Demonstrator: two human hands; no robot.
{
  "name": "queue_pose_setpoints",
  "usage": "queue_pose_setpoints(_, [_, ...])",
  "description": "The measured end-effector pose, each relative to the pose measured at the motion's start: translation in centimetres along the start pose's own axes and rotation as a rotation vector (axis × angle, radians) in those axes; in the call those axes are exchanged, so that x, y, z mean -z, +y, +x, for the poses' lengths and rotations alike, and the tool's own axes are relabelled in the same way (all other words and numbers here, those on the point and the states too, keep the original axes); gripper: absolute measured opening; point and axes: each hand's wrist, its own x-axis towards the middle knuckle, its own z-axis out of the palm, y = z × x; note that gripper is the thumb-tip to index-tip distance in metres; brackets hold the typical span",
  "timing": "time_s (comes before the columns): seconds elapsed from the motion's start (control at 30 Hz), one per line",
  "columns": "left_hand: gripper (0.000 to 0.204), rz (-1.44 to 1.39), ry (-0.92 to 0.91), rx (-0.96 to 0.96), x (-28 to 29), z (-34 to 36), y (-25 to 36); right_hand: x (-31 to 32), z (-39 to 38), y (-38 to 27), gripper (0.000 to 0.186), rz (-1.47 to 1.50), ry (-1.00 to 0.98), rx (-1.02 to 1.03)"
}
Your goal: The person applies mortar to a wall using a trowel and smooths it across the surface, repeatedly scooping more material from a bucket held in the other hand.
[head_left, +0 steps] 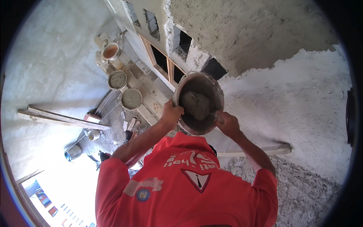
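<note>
Head view | both hands' fingers grip mortar pan | rough plastered wall

Triangle emblem on red shirt

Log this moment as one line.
left hand: grips bucket rim | right hand: grips opposite rim | bucket: holds grey mortar

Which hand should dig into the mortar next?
Probably the right hand: it sits at the round grey metal pan rim beside a small handle-like thing reaching into the grey mortar, while the left hand clamps the opposite rim.
</note>
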Motion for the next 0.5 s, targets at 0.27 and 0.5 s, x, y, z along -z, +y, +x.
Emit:
queue_pose_setpoints(0.27, [0.022, -0.074, -0.021, -0.090, -0.3, 0.6, -0.7, 4.1, 1.5, 0.5, 0.042, -0.018, 0.097, 0.102])
queue_pose_setpoints(0.5, [0.029, -0.053, -0.006, -0.050, -0.3, 2.9, -1.8, 24.7, 4.0, -9.5, 0.035, -0.213, 0.175, 0.032])
